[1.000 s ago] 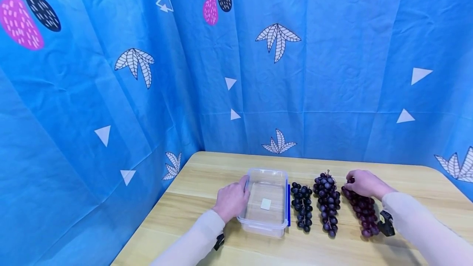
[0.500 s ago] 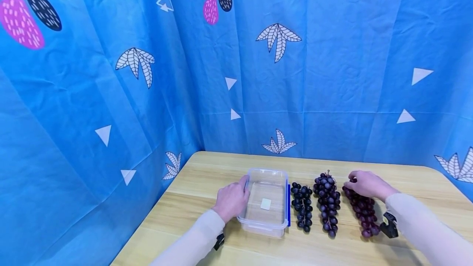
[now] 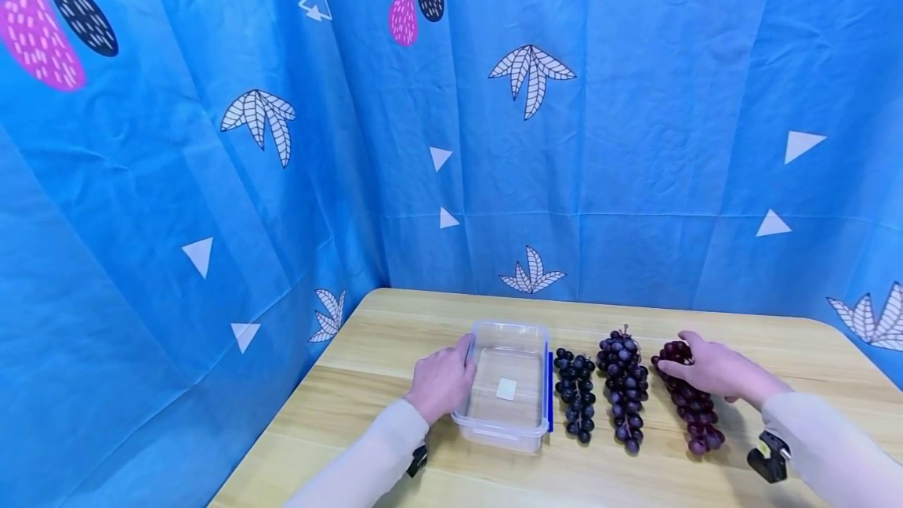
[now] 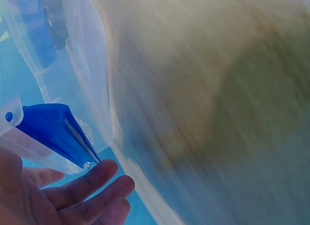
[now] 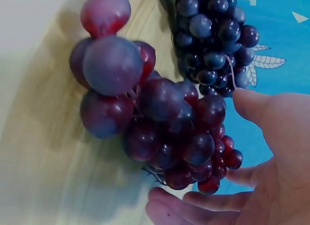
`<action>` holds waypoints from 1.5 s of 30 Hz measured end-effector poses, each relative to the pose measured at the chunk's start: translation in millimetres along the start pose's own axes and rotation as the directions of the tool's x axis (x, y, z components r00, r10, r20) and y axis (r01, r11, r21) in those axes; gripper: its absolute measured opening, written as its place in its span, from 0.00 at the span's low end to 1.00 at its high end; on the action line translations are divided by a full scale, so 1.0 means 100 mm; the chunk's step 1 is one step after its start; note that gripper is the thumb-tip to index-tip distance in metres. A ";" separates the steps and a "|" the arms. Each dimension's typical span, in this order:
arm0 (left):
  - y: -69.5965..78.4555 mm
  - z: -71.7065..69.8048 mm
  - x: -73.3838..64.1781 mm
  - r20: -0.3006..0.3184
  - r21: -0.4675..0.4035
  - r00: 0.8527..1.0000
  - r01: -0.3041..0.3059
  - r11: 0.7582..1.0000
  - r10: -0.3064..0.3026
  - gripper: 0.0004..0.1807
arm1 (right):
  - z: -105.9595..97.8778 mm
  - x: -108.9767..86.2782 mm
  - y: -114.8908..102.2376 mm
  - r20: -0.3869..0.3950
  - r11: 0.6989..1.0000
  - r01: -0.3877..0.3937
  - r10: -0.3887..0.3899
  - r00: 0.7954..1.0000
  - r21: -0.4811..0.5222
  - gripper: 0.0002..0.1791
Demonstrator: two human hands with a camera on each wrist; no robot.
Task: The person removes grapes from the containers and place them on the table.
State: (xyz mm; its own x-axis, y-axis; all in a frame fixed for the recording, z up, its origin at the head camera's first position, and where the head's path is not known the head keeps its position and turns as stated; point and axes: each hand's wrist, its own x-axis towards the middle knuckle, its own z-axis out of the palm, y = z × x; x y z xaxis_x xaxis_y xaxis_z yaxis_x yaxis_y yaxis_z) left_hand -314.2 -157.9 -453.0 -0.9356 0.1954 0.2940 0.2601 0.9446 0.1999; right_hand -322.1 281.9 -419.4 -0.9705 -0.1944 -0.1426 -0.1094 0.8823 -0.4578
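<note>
In the head view my left hand (image 3: 442, 382) holds the left side of a clear plastic food container (image 3: 513, 412). The left wrist view has a blue-edged latch flap (image 4: 55, 125) standing out from the container, with the fingers at its lower end. My right hand (image 3: 719, 369) is spread over the upper part of a bunch of dark red grapes (image 3: 698, 418). In the right wrist view its thumb and fingers lie on either side of the red grapes (image 5: 162, 101), not closed round them. The container has a small pale square on its bottom.
Left of the red grapes lie a bunch of purple grapes (image 3: 624, 382) and a smaller bunch of black grapes (image 3: 576, 394). Another blue latch (image 3: 551, 392) runs along the container's right side. A blue patterned curtain (image 3: 635, 139) stands behind the wooden table (image 3: 367, 382).
My right hand has drawn back slightly to the right and its fingers have spread, uncovering the top of the red grapes. The left hand and the container stay put.
</note>
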 end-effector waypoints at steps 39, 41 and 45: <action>-0.02 -0.02 0.05 0.051 -0.034 0.999 -0.017 0.999 0.019 0.29 | 0.07 -0.27 -0.10 -0.202 0.978 0.156 -0.182 0.962 -0.141 0.57; -0.03 -0.04 0.03 0.061 -0.050 0.998 -0.017 0.999 0.020 0.30 | 0.11 -0.28 -0.15 -0.221 0.971 0.187 -0.217 0.951 -0.149 0.56; -0.04 -0.07 0.02 0.053 -0.070 0.998 -0.016 0.997 0.020 0.31 | 0.16 -0.30 -0.27 -0.262 0.953 0.233 -0.279 0.924 -0.194 0.54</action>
State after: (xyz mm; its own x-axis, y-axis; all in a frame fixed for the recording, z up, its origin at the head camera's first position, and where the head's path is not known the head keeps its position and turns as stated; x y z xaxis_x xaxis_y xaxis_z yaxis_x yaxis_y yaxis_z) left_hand -315.0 -163.6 -446.6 -0.9416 0.2278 0.2481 0.2912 0.9207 0.2600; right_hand -286.9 257.1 -416.9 -0.9225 -0.3132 0.2256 -0.3716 0.8787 -0.2996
